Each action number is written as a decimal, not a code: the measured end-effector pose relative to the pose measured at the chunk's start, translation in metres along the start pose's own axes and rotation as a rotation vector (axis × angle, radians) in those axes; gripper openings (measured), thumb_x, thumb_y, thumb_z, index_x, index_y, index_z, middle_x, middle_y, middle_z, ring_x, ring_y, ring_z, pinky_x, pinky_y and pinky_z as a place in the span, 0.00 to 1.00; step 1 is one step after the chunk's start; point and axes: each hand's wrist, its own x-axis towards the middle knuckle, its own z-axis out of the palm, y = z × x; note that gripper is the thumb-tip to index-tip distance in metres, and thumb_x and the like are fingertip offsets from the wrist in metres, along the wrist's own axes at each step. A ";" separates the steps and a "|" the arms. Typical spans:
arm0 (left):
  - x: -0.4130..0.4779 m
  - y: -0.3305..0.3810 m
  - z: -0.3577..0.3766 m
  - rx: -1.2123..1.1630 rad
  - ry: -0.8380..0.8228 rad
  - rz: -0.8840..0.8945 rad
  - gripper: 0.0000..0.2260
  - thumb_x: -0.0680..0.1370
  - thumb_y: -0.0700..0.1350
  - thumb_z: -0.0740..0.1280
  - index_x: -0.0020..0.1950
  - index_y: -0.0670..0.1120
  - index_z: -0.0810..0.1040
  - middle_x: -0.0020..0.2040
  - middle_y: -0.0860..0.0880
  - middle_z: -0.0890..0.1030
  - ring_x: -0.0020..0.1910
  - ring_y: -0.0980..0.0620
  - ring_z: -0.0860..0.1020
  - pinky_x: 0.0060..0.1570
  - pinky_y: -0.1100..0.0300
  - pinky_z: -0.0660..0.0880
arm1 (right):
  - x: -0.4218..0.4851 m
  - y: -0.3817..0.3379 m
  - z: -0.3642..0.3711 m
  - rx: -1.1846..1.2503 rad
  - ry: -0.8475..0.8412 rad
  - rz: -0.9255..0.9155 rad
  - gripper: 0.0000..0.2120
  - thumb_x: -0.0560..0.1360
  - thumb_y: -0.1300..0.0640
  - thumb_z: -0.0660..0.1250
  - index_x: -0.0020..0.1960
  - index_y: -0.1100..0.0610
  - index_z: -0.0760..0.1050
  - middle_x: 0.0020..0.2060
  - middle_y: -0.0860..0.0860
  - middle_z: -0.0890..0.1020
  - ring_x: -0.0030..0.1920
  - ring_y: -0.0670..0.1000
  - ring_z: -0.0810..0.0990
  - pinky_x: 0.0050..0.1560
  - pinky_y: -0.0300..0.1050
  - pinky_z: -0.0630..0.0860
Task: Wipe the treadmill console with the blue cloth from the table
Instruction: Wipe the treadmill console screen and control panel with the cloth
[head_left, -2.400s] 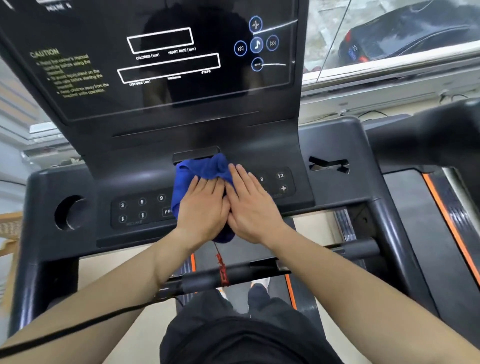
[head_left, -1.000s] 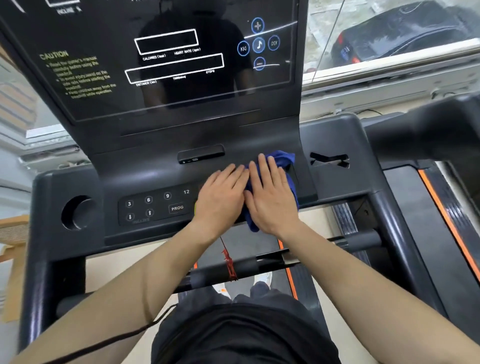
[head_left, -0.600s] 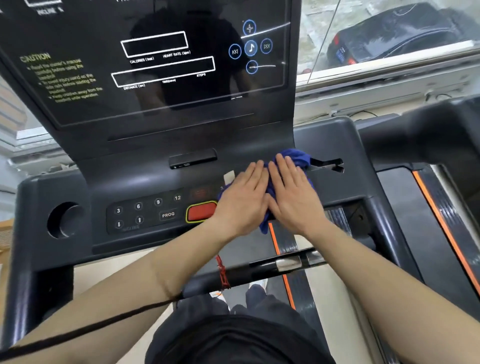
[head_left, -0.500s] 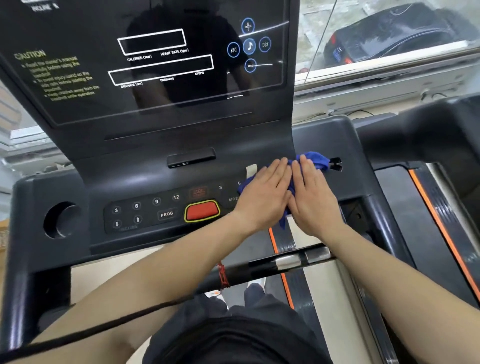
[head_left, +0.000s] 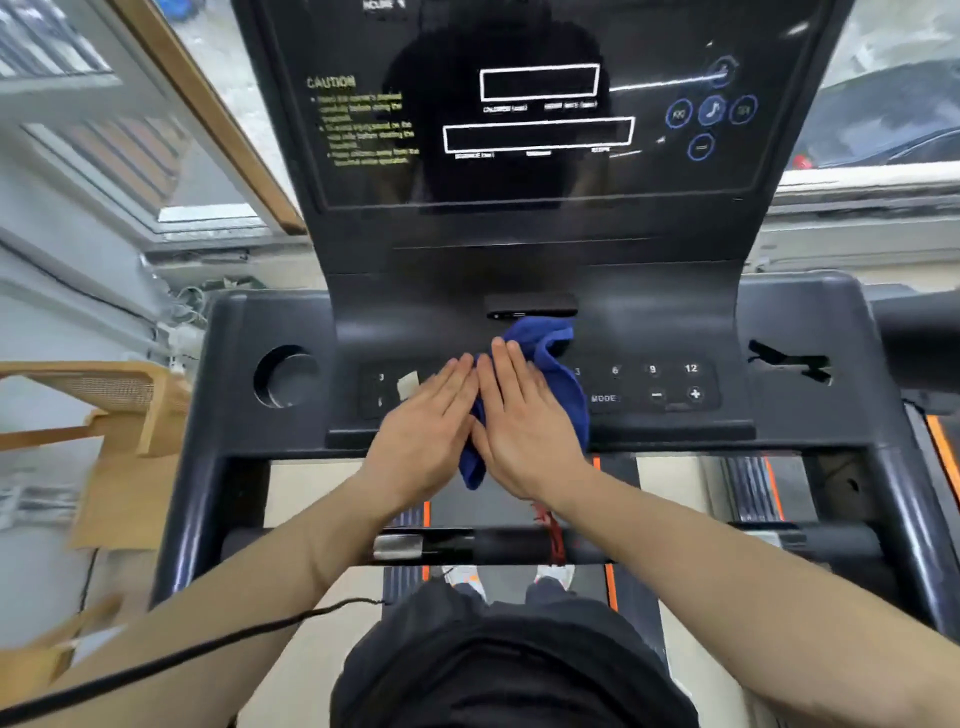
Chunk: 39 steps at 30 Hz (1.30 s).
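Note:
The blue cloth (head_left: 550, 358) lies bunched on the middle of the black treadmill console (head_left: 649, 322), over the button strip and just under a small slot. My left hand (head_left: 426, 426) and my right hand (head_left: 524, 421) lie flat side by side on it, fingers straight and pointing away from me, pressing the cloth onto the console. A corner of the cloth hangs down between my wrists. The red button in the middle of the strip is hidden under my hands. The dark display panel (head_left: 535, 109) rises behind.
A round cup holder (head_left: 283, 376) sits at the console's left, an irregular slot (head_left: 789, 361) at its right. Speed buttons (head_left: 654, 382) show right of the cloth. A handlebar (head_left: 493, 545) crosses below my wrists. A wooden chair (head_left: 104, 410) stands at left.
Both hands slid the cloth from the console's right end back left to its centre. The camera view also swung to the left.

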 end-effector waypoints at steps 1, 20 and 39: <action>-0.013 -0.013 -0.002 0.008 0.021 -0.031 0.25 0.83 0.45 0.49 0.78 0.35 0.60 0.79 0.37 0.61 0.79 0.42 0.59 0.78 0.48 0.57 | 0.009 -0.016 0.002 -0.002 -0.016 -0.035 0.33 0.84 0.44 0.46 0.81 0.65 0.49 0.81 0.64 0.48 0.81 0.62 0.46 0.80 0.56 0.49; 0.065 0.054 0.000 -0.024 0.047 0.158 0.27 0.84 0.50 0.50 0.79 0.35 0.59 0.79 0.36 0.60 0.79 0.39 0.60 0.77 0.47 0.57 | -0.013 0.122 -0.034 -0.058 -0.082 -0.066 0.34 0.83 0.43 0.55 0.83 0.55 0.48 0.82 0.52 0.49 0.82 0.52 0.49 0.80 0.52 0.52; 0.038 0.011 -0.011 -0.008 0.142 0.209 0.23 0.82 0.41 0.62 0.76 0.35 0.67 0.76 0.37 0.67 0.75 0.41 0.67 0.76 0.51 0.56 | -0.005 0.041 -0.009 0.008 -0.002 0.111 0.34 0.84 0.44 0.48 0.81 0.64 0.44 0.81 0.62 0.43 0.81 0.60 0.43 0.80 0.55 0.46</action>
